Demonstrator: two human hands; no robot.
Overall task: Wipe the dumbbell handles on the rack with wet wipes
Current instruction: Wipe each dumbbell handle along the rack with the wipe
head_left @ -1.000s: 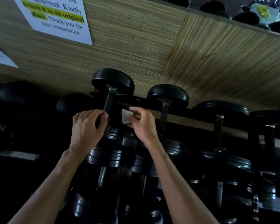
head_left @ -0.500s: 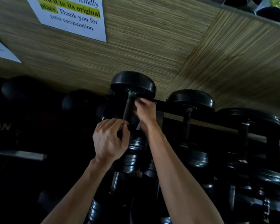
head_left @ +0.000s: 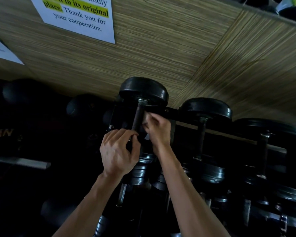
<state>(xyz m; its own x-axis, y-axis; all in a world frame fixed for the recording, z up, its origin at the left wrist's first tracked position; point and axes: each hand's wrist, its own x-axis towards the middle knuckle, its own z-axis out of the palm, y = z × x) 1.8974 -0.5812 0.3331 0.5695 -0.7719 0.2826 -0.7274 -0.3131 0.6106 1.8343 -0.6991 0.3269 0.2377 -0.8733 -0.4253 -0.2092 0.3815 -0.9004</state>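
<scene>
Black round rubber dumbbell head (head_left: 143,90) glossy, with a dull grey-brown steel dumbbell handle (head_left: 138,117) below it. Second black glossy dumbbell head (head_left: 207,106) to its right, same finish. Black metal rack rail (head_left: 171,113) between them. Small white wet wipe (head_left: 147,137) shows as a pale sliver at the right hand (head_left: 158,130). Tan-olive wall panel (head_left: 161,48) has a fine streaked straw-like grain, horizontal on the left section, diagonal on the right. White paper notice (head_left: 85,17) carries black serif print with a bright yellow highlighted band. Lower dumbbell plates (head_left: 140,175) dark grey, faint silver sheen.
</scene>
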